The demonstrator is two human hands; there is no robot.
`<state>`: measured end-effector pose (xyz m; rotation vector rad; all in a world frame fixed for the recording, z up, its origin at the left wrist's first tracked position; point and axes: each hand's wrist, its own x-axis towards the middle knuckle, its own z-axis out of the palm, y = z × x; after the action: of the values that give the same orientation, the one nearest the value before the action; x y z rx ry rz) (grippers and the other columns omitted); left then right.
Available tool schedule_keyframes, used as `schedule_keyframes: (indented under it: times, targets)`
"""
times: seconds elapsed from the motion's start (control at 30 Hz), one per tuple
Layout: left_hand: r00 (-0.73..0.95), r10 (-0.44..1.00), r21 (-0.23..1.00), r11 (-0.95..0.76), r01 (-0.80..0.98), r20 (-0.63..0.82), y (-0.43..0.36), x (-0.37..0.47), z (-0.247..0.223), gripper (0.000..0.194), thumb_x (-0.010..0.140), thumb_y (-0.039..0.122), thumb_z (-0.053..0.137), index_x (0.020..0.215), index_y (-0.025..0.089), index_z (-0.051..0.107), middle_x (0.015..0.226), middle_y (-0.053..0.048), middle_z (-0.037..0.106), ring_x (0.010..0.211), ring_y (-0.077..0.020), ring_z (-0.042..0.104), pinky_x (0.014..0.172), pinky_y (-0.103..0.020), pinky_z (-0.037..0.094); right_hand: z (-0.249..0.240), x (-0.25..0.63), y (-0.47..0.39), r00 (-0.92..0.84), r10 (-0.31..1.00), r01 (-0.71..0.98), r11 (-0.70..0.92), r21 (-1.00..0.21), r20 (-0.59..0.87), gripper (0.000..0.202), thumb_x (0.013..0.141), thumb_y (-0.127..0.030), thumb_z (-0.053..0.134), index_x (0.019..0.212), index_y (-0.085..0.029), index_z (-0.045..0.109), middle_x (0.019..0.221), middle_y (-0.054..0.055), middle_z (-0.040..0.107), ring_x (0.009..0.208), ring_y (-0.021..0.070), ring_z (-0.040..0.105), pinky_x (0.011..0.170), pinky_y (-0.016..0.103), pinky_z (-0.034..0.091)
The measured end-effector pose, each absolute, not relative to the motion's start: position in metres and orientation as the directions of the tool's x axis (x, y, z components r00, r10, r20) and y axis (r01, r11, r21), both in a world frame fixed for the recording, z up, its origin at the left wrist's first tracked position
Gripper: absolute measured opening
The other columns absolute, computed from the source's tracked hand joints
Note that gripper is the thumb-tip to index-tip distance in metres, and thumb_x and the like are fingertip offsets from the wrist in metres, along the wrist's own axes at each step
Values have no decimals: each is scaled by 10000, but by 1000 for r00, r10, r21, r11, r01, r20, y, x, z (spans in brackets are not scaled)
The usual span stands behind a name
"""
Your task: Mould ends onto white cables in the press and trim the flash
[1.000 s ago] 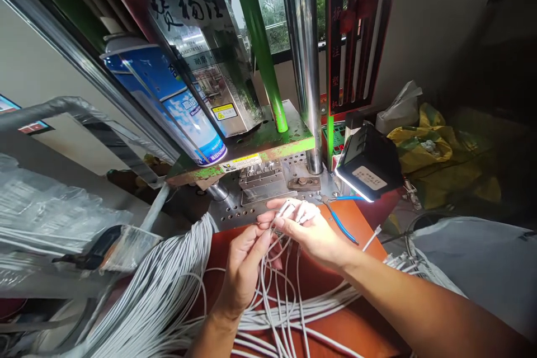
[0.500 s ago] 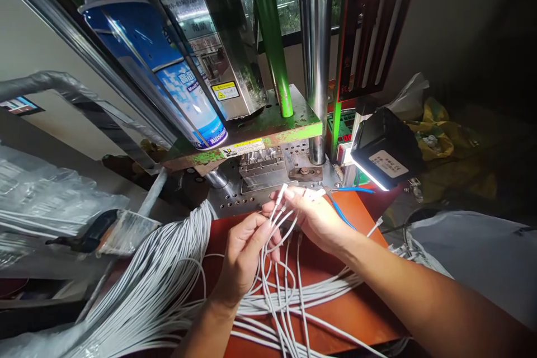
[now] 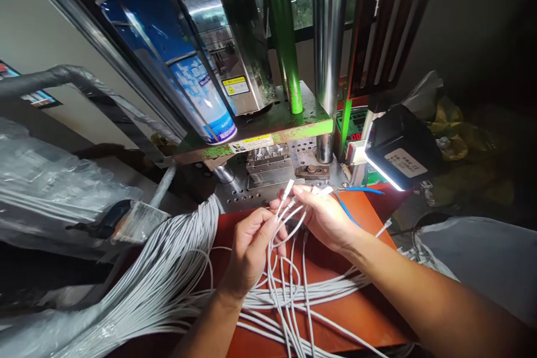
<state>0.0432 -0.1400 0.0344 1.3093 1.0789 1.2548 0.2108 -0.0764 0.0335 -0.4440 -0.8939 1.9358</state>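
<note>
Left hand point(image 3: 254, 246) is pinching at least one skinny, smooth white cable point(image 3: 284, 199) near the table's point(image 3: 371, 215) far edge; right hand point(image 3: 329, 215) is bunching several more, can't count 'em exactly.

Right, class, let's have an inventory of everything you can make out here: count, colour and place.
White cables: many, white, heaped left and across the table
Connector ends: several, white, at the hands
Table: one, red-orange, beneath the cables
Pliers: one, blue-handled, behind the right hand
Mould block: one, grey metal, below the machine plate
Machine plate: one, green-edged, centre
Spray can: one, blue and white, upper left
Column: at least one, silver, upper centre-right
Lamp: one, black, lit, right
Plastic wrapping: uncountable, clear, left
Left hand: one, bare, pinching cables
Right hand: one, bare, holding connector ends
</note>
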Motion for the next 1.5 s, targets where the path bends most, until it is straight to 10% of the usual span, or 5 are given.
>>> schedule_keyframes:
  times: [0.3, 0.6, 0.83, 1.2, 1.5]
  targets:
    - [-220, 844, 857, -417, 303, 489, -136, 44, 26, 256, 1092, 339, 504, 919, 190, 619, 856, -49, 665, 810, -183, 660, 791, -313, 535, 27, 215, -72, -366, 926, -561, -297, -773, -90, 347, 881, -452, 812, 1064, -162, 757, 877, 84, 765, 799, 216, 736, 745, 323, 598]
    - [-408, 275, 490, -402, 774, 871, -137, -42, 94, 146, 1064, 320, 553, 980, 205, 581, 933, -83, 692, 906, -217, 687, 900, -379, 548, 30, 217, -73, -469, 881, -579, -364, -730, -67, 354, 898, -467, 811, 1040, -160, 704, 573, -132, 214, 492, 55, 154, 431, 162, 277]
    - [-337, 527, 483, -164, 860, 780, -150, -43, 98, 366, 1004, 275, 625, 1338, 139, 561, 1316, -188, 625, 1231, -292, 609, 1094, -445, 483, 45, 230, -77, -569, 822, -609, -401, -684, 24, 312, 913, -432, 790, 1076, -183, 698, 565, -125, 193, 520, 69, 84, 411, 152, 148]
    - [369, 904, 936, 83, 342, -216, -212, 95, 74, 307, 949, 454, 662, 812, 181, 639, 654, -22, 662, 561, -166, 616, 601, -293, 501, 57, 238, -103, -686, 725, -561, -477, -677, 58, 223, 1009, -403, 680, 1122, -213, 713, 566, -108, 152, 508, 84, 47, 387, 175, 126]
    - [558, 813, 775, 459, -434, -169, -249, 94, 32, 439, 855, 591, 754, 904, 164, 668, 533, -24, 605, 494, -180, 618, 575, -279, 490, 55, 230, -116, -815, 560, -470, -490, -734, 147, 198, 1043, -426, 619, 1004, -236, 658, 538, -69, 441, 442, 91, 352, 446, 207, 378]
